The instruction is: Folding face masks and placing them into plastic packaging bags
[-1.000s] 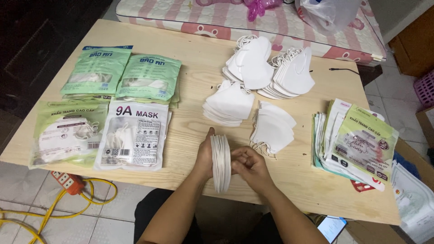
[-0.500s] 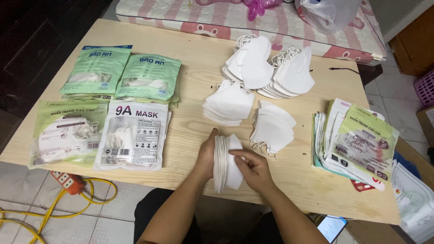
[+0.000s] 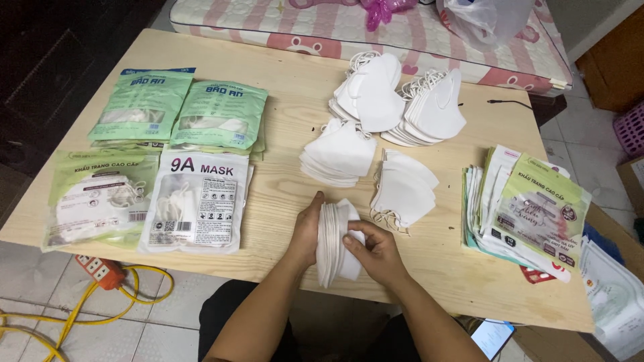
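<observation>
Table: pale wood-grain top (image 3: 282,174), smooth and flat, everything resting on it.
Packed bags: four glossy plastic pouches (image 3: 151,157) at nine o'clock of the hands, two green above, one green and one white below; slick film by the look.
Empty sleeves: a fanned stack of printed flat bags (image 3: 530,208) at three o'clock.
Loose piles: four heaps of white folded masks (image 3: 382,127) at twelve to one o'clock, ear loops trailing.
Held stack: the mask stack (image 3: 330,245) stands on edge near the table's front edge; I judge it light, soft, springy, apt to fan apart, so best squeezed flat from both faces.
Left hand: left hand (image 3: 305,231) flat and part-curled, cupping the stack's left face.
Right hand: right hand (image 3: 376,255) curled, fingers pinching the outermost mask.
</observation>
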